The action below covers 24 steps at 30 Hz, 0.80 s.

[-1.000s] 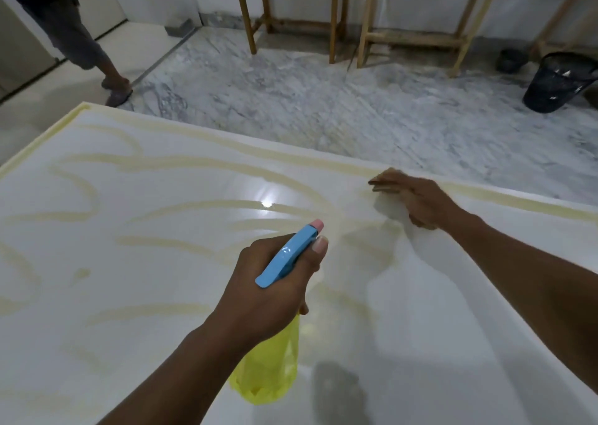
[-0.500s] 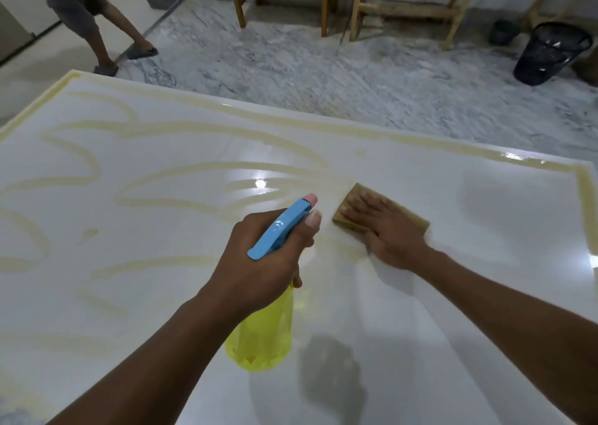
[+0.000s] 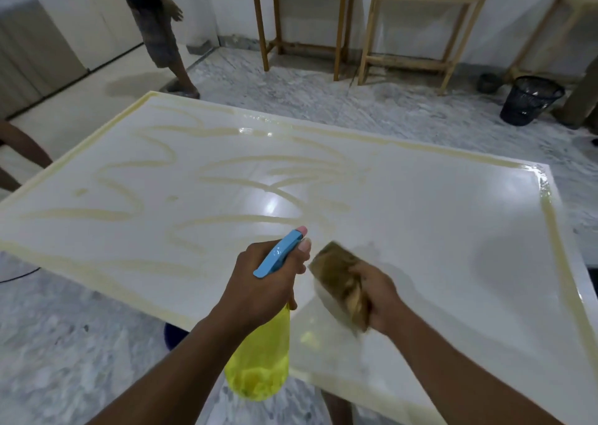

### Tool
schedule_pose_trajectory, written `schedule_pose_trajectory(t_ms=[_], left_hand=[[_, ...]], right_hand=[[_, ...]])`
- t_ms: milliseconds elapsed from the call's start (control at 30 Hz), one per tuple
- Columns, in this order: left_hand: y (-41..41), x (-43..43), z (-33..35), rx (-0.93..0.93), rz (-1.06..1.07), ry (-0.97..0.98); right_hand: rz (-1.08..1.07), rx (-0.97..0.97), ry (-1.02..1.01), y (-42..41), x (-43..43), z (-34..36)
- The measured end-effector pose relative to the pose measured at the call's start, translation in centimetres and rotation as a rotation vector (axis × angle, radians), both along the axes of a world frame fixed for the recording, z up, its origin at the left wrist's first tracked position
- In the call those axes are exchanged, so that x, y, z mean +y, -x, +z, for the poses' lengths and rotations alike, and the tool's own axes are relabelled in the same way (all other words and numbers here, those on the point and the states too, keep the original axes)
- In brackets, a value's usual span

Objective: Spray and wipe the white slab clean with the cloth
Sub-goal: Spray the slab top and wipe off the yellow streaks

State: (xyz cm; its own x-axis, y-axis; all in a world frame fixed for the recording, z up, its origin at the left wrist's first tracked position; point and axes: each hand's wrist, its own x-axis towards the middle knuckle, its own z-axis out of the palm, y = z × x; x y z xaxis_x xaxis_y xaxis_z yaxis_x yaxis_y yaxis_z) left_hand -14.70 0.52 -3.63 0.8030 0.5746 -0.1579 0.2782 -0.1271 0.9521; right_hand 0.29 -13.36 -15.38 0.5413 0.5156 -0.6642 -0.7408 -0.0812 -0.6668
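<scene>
White stone fills your view: one white slab [image 3: 420, 217], glossy and streaked with yellowish swirls over its left half and along its edges. Taking the slab as your landmark and reading from the left, beyond its far left corner one other person [image 3: 155, 26] stands on the marble floor [image 3: 58, 343]. Over the slab's near edge your left hand [image 3: 262, 288] is clenched round the neck of one spray bottle [image 3: 259, 360], yellow body hanging below your fist, blue trigger head pointing out over the slab with its pink nozzle tip forward. Just right of that, your right hand [image 3: 380, 298] grips one brown cloth [image 3: 341, 282], folded into a pad; it sticks out ahead of your fingers, blurred, and you cannot tell whether it touches the slab. Past the slab's far edge stand two wooden tables [image 3: 304, 20], with part of a third at the frame's right edge. Off the far right corner sits one black mesh bin [image 3: 527, 101].
</scene>
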Motion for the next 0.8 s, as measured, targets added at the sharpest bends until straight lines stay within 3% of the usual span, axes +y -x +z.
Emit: schedule_pose_trajectory(t_ms=[100, 233, 333, 433, 533, 667, 733, 800], left_hand=[[-1.9, 0.8, 0.5, -0.003, -0.001, -0.023], [-6.9, 2.9, 0.7, 0.017, 0.005, -0.02], [-11.5, 4.7, 0.5, 0.026, 0.012, -0.005], [-15.4, 6.2, 0.5, 0.036, 0.022, 0.007], [-18.9, 7.8, 0.1, 0.049, 0.035, 0.003], [-21.8, 9.2, -1.2, 0.066, 0.038, 0.006], [-22.1, 9.6, -1.9, 0.076, 0.028, 0.01], [-22.3, 10.2, -2.5, 0.088, 0.041, 0.03]], right_hand=[[-0.077, 0.189, -0.065, -3.8, -1.2, 1.5], [0.055, 0.088, 0.014, -10.8, 0.1, 2.0], [0.113, -0.141, 0.168, -19.3, 2.8, 3.0], [0.211, -0.535, 0.268, -27.5, 6.0, 5.5], [0.374, -0.869, 0.227, -33.0, 9.9, 7.0], [0.596, -1.079, 0.202, -37.0, 13.9, 1.3], [0.811, -1.219, 0.385, -37.5, 14.2, -3.2], [0.853, -1.335, 0.507, -37.5, 14.4, -5.6]])
